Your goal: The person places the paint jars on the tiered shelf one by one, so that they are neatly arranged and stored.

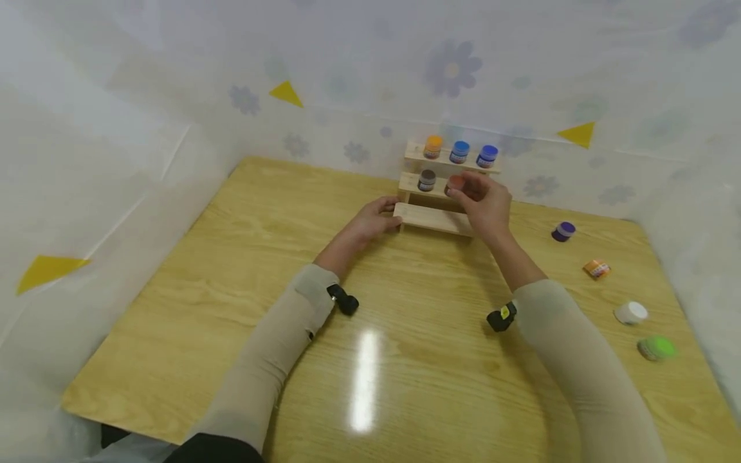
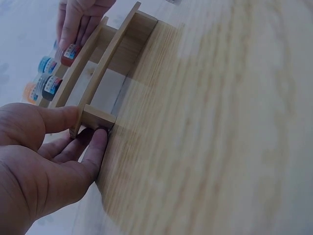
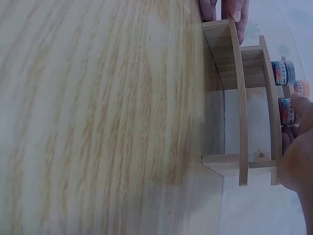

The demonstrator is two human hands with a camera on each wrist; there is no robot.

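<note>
— So where is the red jar [image 1: 455, 184] sitting?
— Right hand [image 1: 485, 204] is pinching it on the rack's [image 1: 433, 218] middle step.
— And the left hand [image 1: 377, 218]?
— Gripping the rack's end, likely steadying it on the bench [image 1: 231, 270].

Left arm: beige-sleeved, running from the lower left of the head view toward centre.
Left hand [image 1: 376, 218]: thumb and curled fingers gripping.
Right arm: beige-sleeved, reaching up from the lower right.
Right hand [image 1: 483, 202]: fingertips pinching, just above centre.
</note>
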